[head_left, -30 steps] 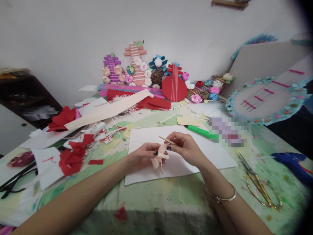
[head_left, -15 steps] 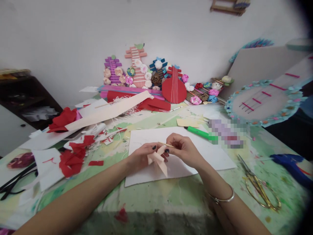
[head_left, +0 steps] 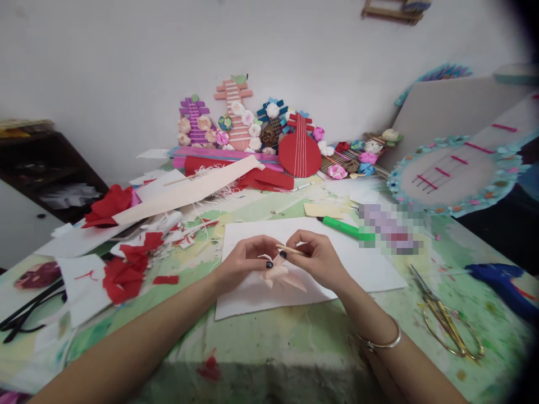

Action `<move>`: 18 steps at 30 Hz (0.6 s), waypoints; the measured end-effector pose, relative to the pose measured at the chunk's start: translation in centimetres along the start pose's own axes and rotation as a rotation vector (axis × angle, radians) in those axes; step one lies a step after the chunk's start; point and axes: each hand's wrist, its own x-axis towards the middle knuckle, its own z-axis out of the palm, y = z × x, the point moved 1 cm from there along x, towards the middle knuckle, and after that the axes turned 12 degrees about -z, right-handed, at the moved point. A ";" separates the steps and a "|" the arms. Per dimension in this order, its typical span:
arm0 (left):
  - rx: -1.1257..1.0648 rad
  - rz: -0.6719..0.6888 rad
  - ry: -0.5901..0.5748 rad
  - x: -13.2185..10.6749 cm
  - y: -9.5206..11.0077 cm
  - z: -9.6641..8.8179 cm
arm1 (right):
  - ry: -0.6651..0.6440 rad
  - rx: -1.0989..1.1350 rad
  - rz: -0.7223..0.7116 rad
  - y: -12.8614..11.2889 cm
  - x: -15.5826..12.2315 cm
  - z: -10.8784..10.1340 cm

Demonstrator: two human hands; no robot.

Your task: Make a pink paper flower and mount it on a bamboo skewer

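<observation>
Over a white sheet of paper (head_left: 370, 275), both hands meet around a pale pink paper flower (head_left: 280, 275) with pointed petals. My left hand (head_left: 246, 261) pinches the flower at its upper left side, thumb in front and fingers behind. My right hand (head_left: 318, 258) is closed on a thin wooden stick (head_left: 290, 248), held nearly level above the petals. The stick's left end lies close to the left fingers. Some of the flower is hidden behind my fingers.
Gold-handled scissors (head_left: 448, 320) and a blue glue gun (head_left: 501, 286) lie at the right. A green marker (head_left: 347, 228) rests at the sheet's far edge. Red scraps (head_left: 124, 280) and black glasses (head_left: 36, 314) are at the left. Flower-decorated paper instruments (head_left: 300, 151) stand at the back.
My left hand has risen slightly and arched over the flower. The flower has turned, its petals now pointing more to the right. My right hand still holds the stick.
</observation>
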 end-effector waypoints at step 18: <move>-0.031 -0.056 0.049 -0.5 0.1 0.7 | -0.006 0.003 -0.024 -0.6 -0.3 1.0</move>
